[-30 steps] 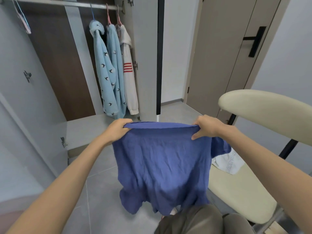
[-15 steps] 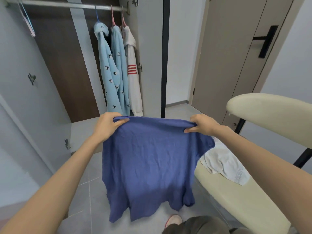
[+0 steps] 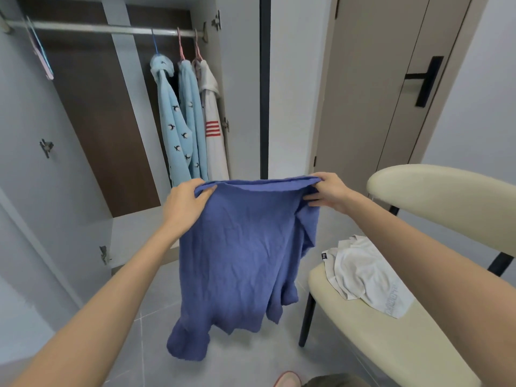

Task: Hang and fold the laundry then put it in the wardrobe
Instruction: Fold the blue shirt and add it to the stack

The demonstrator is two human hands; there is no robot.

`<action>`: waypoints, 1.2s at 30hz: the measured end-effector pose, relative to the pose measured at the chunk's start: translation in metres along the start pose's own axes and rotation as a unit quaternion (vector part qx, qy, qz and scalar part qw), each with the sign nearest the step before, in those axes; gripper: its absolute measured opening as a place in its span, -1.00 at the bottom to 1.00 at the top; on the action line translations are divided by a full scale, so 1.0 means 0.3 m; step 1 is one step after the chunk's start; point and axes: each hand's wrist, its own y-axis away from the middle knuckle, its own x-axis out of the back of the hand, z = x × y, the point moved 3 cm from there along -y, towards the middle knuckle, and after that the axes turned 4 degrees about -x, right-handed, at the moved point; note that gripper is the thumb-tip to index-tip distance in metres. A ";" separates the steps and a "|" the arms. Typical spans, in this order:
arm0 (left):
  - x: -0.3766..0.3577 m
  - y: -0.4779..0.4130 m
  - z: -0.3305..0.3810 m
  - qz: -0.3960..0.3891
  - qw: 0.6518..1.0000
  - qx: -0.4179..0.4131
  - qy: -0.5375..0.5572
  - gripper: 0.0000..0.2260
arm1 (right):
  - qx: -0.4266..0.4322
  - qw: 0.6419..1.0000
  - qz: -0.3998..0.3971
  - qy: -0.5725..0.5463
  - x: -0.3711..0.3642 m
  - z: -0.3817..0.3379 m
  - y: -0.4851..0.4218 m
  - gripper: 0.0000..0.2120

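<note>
Now both hands hold blue shirt (image 3: 245, 247), hanging vertically.

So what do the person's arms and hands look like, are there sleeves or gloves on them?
No sleeves and no gloves. Both arms are bare all the way to the picture's edge. The left hand and the right hand are bare too, with no watch, ring or bracelet to be seen.

Left hand (image 3: 185, 203) and right hand (image 3: 328, 192) grip blue shirt (image 3: 245, 258) (hanging crumpled) before wardrobe (image 3: 92, 121).
</note>
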 end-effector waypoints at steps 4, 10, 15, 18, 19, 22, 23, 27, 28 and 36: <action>0.047 -0.052 0.122 0.044 0.997 -0.043 0.038 -0.73 | 0.062 0.996 0.071 0.001 0.090 -0.096 0.031 -0.57; 0.067 -0.109 0.341 0.097 0.984 -0.108 0.099 -0.72 | 0.175 0.970 0.167 -0.020 0.298 -0.245 0.174 -0.56; 0.083 -0.131 0.556 0.113 0.974 -0.141 0.139 -0.67 | 0.221 0.942 0.252 0.018 0.488 -0.361 0.365 -0.55; 0.101 -0.145 0.698 0.126 0.966 -0.167 0.153 -0.64 | 0.249 0.918 0.307 0.036 0.606 -0.426 0.504 -0.52; 0.108 -0.149 0.749 0.130 0.962 -0.178 0.162 -0.64 | 0.255 0.908 0.329 0.037 0.645 -0.445 0.552 -0.53; 0.137 -0.139 0.918 0.145 0.945 -0.218 0.193 -0.62 | 0.281 0.873 0.394 0.056 0.758 -0.497 0.709 -0.57; 0.146 -0.131 0.974 0.153 0.941 -0.229 0.198 -0.64 | 0.289 0.861 0.413 0.068 0.792 -0.513 0.763 -0.57; 0.166 -0.091 1.175 0.172 0.926 -0.265 0.207 -0.64 | 0.307 0.801 0.495 0.142 0.917 -0.558 0.980 -0.59; 0.170 -0.079 1.220 0.174 0.922 -0.272 0.213 -0.65 | 0.310 0.785 0.513 0.156 0.941 -0.565 1.033 -0.60; 0.221 0.059 1.537 0.170 0.881 -0.326 0.298 -0.60 | 0.289 0.661 0.655 0.224 1.085 -0.560 1.417 -0.54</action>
